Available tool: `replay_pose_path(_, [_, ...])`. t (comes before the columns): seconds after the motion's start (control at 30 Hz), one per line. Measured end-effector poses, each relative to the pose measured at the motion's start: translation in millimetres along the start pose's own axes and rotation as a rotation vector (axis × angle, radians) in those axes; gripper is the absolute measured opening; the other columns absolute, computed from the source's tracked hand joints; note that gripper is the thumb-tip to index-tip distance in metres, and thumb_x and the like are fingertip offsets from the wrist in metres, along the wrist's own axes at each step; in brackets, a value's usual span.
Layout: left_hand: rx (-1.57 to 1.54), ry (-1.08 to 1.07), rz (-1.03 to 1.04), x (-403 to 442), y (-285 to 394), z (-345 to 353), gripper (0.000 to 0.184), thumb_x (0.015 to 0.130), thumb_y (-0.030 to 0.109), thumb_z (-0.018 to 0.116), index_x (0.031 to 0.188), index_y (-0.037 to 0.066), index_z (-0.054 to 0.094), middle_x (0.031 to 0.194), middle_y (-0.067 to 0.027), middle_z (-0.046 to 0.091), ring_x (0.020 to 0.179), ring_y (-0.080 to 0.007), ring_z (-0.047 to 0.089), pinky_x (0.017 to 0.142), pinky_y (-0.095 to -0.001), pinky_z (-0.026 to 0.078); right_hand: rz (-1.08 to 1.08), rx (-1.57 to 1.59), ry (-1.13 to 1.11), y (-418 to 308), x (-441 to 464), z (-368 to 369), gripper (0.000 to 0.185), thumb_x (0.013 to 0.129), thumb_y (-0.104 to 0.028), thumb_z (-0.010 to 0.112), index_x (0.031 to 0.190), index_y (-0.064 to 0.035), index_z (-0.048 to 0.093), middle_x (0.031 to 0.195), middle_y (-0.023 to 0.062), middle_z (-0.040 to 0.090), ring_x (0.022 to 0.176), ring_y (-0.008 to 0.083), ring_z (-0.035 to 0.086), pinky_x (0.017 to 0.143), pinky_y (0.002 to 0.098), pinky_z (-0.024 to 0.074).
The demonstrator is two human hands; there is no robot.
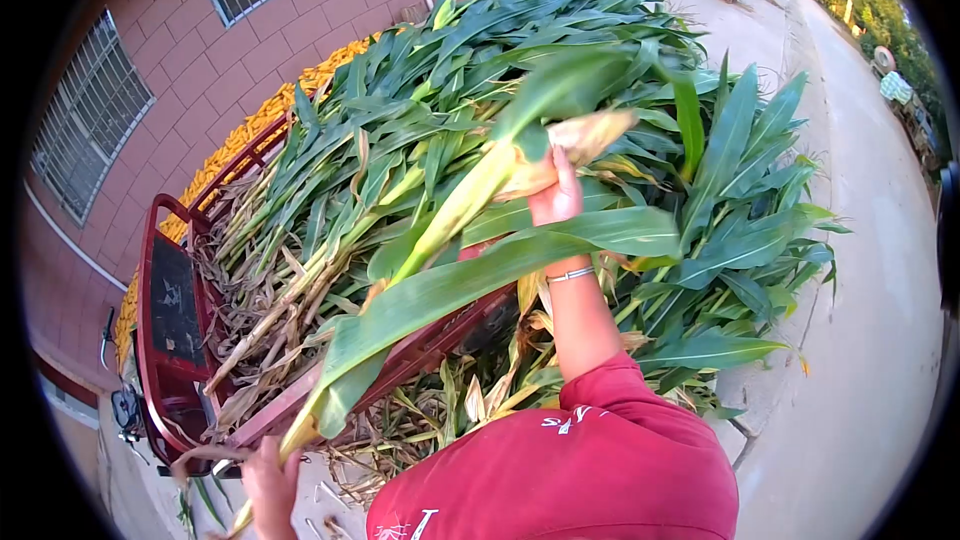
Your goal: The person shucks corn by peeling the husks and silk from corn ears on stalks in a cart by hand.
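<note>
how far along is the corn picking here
Partway, it seems. The yellow ears heaped behind the cart look already picked and husked. In hand is one stalk: the left hand grips its lower end, the right hand a pale husk higher up. A big leafy pile looks left, though hidden ears can't be counted.
</note>
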State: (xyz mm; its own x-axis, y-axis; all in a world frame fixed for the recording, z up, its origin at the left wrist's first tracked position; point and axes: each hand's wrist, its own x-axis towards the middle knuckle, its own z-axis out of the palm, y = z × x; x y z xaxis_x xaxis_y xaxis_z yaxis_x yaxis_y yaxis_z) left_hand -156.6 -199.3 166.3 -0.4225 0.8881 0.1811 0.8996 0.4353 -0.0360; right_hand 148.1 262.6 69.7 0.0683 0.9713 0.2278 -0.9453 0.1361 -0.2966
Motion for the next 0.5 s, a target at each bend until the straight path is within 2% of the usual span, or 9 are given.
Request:
replay_pose_path(0.07, [-0.165,-0.111,0.062,-12,-10,55,0.028,0.079,0.02,0.073,0.088,0.0,0.056,0.067,-0.0205,0.058,0.06,-0.0406,0.056,0.054,-0.0459,0.043,-0.236,-0.2,-0.106,-41,-23,50,0.051,0.09,-0.019,0.063,0.132,-0.0014,0.039,0.116,0.0072,0.055,0.106,0.019,0.055,0.095,0.0338,0.0462])
replay_pose_path(0.1, [-0.27,-0.093,0.036,-21,-13,88,0.029,0.078,0.024,0.074,0.085,0.001,0.057,0.066,-0.0214,0.059,0.06,-0.0418,0.058,0.054,-0.047,0.044,-0.245,-0.214,-0.111,-55,-32,57,0.051,0.09,-0.019,0.063,0.132,-0.0014,0.039,0.116,0.0072,0.055,0.106,0.019,0.055,0.095,0.0338,0.0462])
replay_pose_path(0.17, [-0.451,-0.104,0.012,-37,-16,150,0.03,0.078,0.029,0.074,0.084,0.003,0.06,0.067,-0.023,0.061,0.063,-0.0429,0.06,0.055,-0.0473,0.047,-0.067,-0.248,-0.294,-83,-49,63,0.064,0.084,-0.02,0.07,0.133,0.0017,0.035,0.115,0.0081,0.054,0.103,0.0192,0.055,0.093,0.0336,0.0469])
replay_pose_path(0.2, [-0.528,-0.13,0.015,-42,-16,180,0.031,0.079,0.029,0.073,0.087,0.002,0.062,0.07,-0.0236,0.062,0.066,-0.0427,0.061,0.056,-0.0465,0.048,-0.049,-0.242,-0.36,-86,-54,52,0.075,0.077,-0.021,0.076,0.134,0.0037,0.035,0.116,0.0101,0.054,0.105,0.0204,0.055,0.094,0.0339,0.0472])
replay_pose_path(0.27, [-0.818,-0.323,-0.055,-61,-33,279,0.033,0.081,0.031,0.071,0.097,0.003,0.064,0.077,-0.0226,0.066,0.074,-0.0396,0.065,0.062,-0.0437,0.051,-0.061,-0.445,-0.419,-96,-81,42,0.076,0.074,-0.019,0.078,0.133,0.0046,0.036,0.118,0.0115,0.055,0.107,0.021,0.055,0.095,0.0331,0.046])
replay_pose_path(0.3, [-0.842,-0.54,-0.163,-64,-21,287,0.034,0.084,0.034,0.067,0.099,0.004,0.066,0.084,-0.021,0.068,0.081,-0.0352,0.067,0.069,-0.0432,0.051,-0.063,-0.562,-0.368,-102,-97,38,0.074,0.074,-0.019,0.078,0.132,0.0046,0.038,0.119,0.0117,0.055,0.108,0.0208,0.055,0.095,0.0324,0.0453])
replay_pose_path(0.33, [-0.851,-0.663,-0.178,-67,-14,306,0.034,0.084,0.034,0.065,0.099,0.004,0.066,0.084,-0.021,0.068,0.081,-0.0353,0.067,0.069,-0.0433,0.051,-0.064,-0.676,-0.308,-108,-114,34,0.073,0.073,-0.018,0.078,0.131,0.0046,0.039,0.12,0.012,0.055,0.109,0.0206,0.055,0.096,0.0317,0.0447])
replay_pose_path(0.4, [-0.825,-0.865,-0.108,-64,8,345,0.032,0.085,0.034,0.063,0.098,0.005,0.066,0.085,-0.0208,0.068,0.082,-0.0355,0.067,0.07,-0.0434,0.051,-0.099,-0.763,-0.272,-117,-137,39,0.067,0.073,-0.013,0.077,0.128,0.0043,0.043,0.118,0.0104,0.056,0.106,0.0193,0.056,0.094,0.0312,0.0448])
replay_pose_path(0.5, [-0.666,-1.09,0.101,-39,43,378,0.031,0.086,0.034,0.059,0.096,0.005,0.067,0.087,-0.0206,0.068,0.083,-0.0358,0.067,0.071,-0.0436,0.051,-0.187,-0.971,-0.409,-129,-168,57,0.056,0.073,-0.007,0.075,0.121,0.0028,0.048,0.108,0.0085,0.061,0.099,0.0166,0.058,0.09,0.0312,0.0466])
